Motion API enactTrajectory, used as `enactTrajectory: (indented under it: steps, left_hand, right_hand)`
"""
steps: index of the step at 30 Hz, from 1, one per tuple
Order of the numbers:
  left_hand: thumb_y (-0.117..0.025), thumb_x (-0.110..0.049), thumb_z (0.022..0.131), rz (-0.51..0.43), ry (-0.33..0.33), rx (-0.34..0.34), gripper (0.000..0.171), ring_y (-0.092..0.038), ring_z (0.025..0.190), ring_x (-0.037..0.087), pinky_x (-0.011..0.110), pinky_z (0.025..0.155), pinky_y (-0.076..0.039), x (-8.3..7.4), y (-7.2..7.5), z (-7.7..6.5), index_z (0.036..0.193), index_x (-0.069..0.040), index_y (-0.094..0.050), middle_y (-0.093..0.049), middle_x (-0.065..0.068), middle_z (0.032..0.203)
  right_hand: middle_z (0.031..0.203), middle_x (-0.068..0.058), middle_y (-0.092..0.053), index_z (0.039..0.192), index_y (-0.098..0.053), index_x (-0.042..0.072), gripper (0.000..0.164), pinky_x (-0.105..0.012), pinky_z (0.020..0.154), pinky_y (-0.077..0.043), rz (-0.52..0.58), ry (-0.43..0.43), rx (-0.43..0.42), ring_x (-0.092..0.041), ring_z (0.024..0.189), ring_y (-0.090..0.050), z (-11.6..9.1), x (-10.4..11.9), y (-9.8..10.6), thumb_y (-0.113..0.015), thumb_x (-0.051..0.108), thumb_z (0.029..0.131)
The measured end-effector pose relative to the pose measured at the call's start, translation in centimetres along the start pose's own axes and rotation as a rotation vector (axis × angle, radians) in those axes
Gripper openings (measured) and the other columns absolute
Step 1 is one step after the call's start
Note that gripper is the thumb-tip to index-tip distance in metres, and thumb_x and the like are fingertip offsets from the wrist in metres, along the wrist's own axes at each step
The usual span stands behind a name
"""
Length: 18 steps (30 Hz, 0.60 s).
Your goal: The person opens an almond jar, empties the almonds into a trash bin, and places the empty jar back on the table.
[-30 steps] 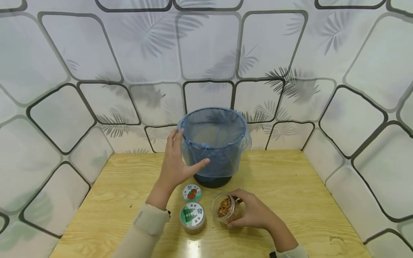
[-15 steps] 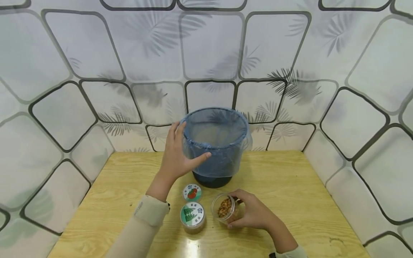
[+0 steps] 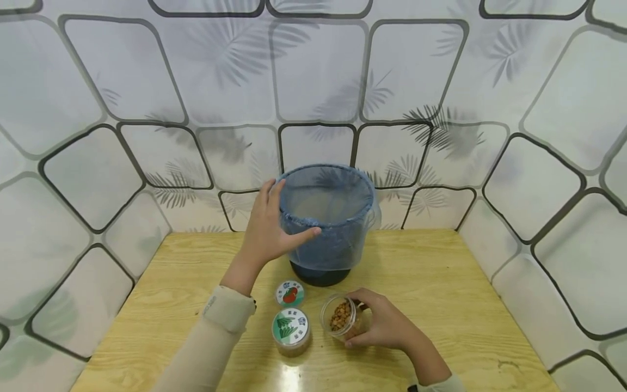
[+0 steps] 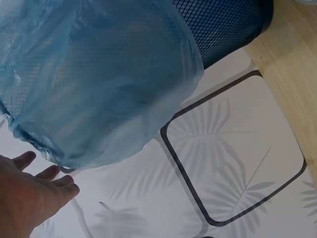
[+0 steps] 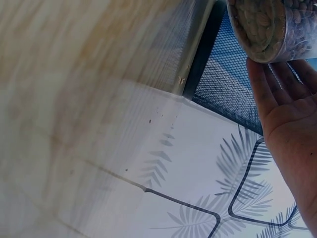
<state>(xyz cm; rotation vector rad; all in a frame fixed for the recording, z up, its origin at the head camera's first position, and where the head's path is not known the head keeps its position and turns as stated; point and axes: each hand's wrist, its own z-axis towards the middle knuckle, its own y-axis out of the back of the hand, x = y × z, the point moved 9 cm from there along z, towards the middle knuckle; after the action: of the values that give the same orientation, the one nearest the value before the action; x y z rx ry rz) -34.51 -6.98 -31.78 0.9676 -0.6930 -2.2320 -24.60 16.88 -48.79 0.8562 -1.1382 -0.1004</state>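
"Hands first: how many, doing what?"

"Two, both yours. Left hand (image 3: 266,235) is up at the left side of the bin (image 3: 320,275), fingers straight and spread, thumb stretched wide, gripping nothing. Can't tell whether you touch the blue bag (image 3: 327,246) there."

"And the right?"

"Your right hand (image 3: 384,322) has fingers and thumb curled round one clear jar (image 3: 361,324), tilted, mouth facing left. Brown pieces (image 3: 340,316) inside, nut-like, too many to count."

"Where's that jar?"

"Nearer you than the bin, a bit to its right. Can't tell if it touches the tabletop (image 3: 421,283)."

"Jar count?"

"Two. Second is the lidded jar (image 3: 291,335), upright on the tabletop, left of yours, apart from it. Green vegetable picture on top."

"Loose lids?"

"One: tomato lid (image 3: 290,294), flat on the tabletop, just behind the lidded jar, between it and the bin. Red tomato picture."

"Bins, bags?"

"One each. Mesh bin, upright, dark base showing; blue bag lines it and folds over the rim, hanging down outside. Patterned wall (image 3: 318,81) behind, two light sleeves (image 3: 196,348) on you. Next."
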Motion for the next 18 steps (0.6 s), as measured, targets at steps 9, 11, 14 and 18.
enactTrajectory:
  steps: [9,11,14,18]
  left_hand:
    - [-0.080,-0.076,0.077,0.000,0.032,0.067,0.124,-0.035,0.156,0.041,0.066,0.121,-0.039,0.4,0.1,0.8,0.171,-0.023,-0.020,-0.021,0.014,0.174]
    - [-0.080,-0.077,0.077,-0.004,0.032,0.075,0.124,-0.036,0.155,0.041,0.066,0.120,-0.040,0.3,0.1,1.0,0.171,-0.024,-0.020,-0.021,0.013,0.174]
    - [-0.080,-0.077,0.077,-0.002,0.033,0.091,0.123,-0.035,0.156,0.041,0.067,0.120,-0.039,0.1,0.1,1.4,0.171,-0.026,-0.020,-0.021,0.013,0.174]
    - [-0.079,-0.078,0.077,-0.006,0.039,0.122,0.123,-0.030,0.158,0.042,0.069,0.121,-0.036,-0.4,-0.1,2.0,0.171,-0.026,-0.020,-0.018,0.013,0.176]
  right_hand:
    - [0.128,0.007,-0.070,0.140,-0.063,0.026,0.082,-0.034,0.094,-0.061,-0.008,0.019,-0.019,-0.011,0.111,-0.069,-0.1,-0.1,0.1,-0.102,0.039,0.070]
    - [0.128,0.007,-0.070,0.140,-0.063,0.028,0.081,-0.034,0.093,-0.061,-0.009,0.019,-0.019,-0.010,0.110,-0.069,-0.1,-0.2,0.1,-0.102,0.038,0.070]
    - [0.128,0.008,-0.070,0.140,-0.063,0.028,0.082,-0.034,0.094,-0.061,-0.008,0.011,-0.019,-0.008,0.111,-0.068,0.0,-0.2,0.2,-0.102,0.039,0.070]
    - [0.128,0.011,-0.069,0.141,-0.064,0.022,0.084,-0.034,0.096,-0.060,0.001,-0.014,-0.009,-0.008,0.112,-0.068,-0.1,-0.4,0.0,-0.102,0.041,0.069]
